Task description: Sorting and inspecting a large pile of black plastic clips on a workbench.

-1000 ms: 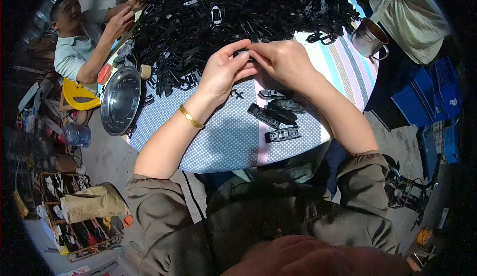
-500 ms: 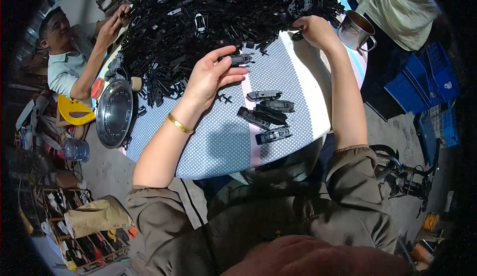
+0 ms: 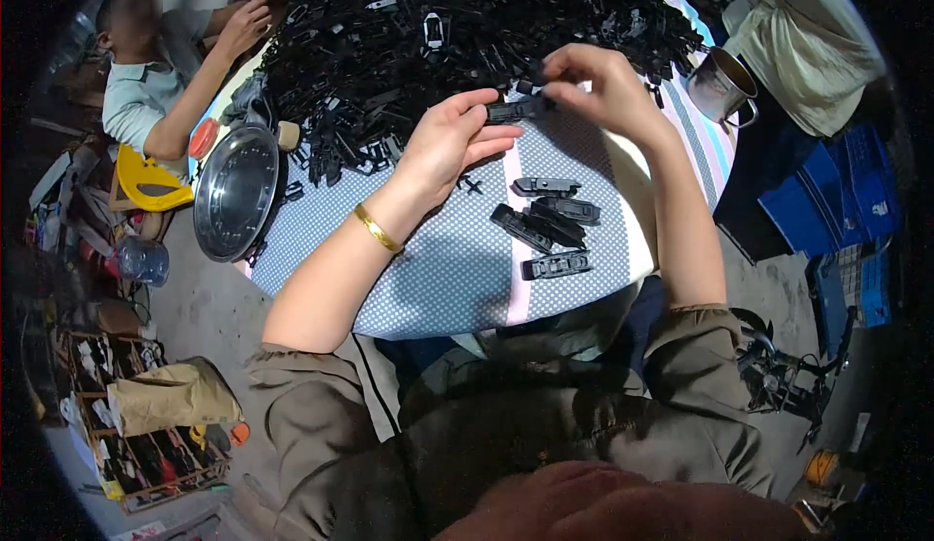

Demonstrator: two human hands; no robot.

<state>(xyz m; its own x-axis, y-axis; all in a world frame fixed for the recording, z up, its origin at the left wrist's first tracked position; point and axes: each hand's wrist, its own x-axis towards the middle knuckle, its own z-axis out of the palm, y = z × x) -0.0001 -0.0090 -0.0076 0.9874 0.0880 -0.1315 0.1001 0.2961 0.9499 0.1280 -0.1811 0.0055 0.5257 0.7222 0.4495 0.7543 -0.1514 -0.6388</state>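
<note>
Tablecloth (image 3: 418, 288): patterned cloth over the near table edge, in sun and shadow.
Black pieces (image 3: 556, 266): 5 long ones lie close together, near and right of centre, some overlapping.
Steel bowl (image 3: 202, 205): at the left edge of the table.
Small cross-shaped part (image 3: 470, 186): on the cloth, just beside the left wrist.
Left hand (image 3: 449, 144): pinches 1 end of the held piece (image 3: 506, 112), the lower fingers loosely extended; that long black piece lies level, its other end pointing right.
Right hand (image 3: 608, 89): raised just right of the held piece, fingers bent and blurred; I cannot tell whether they grip anything.
Just changed: the right hand is back from the right side of the pile; the left hand keeps its pinch. Both hands are again close to 1 piece, so the work seems centred there.
Metal mug (image 3: 722, 89): far right, beside the pile.
Pile (image 3: 341, 50): black parts heaped across the far side.
Co-worker's hand (image 3: 243, 30): far left, at the pile's edge.
</note>
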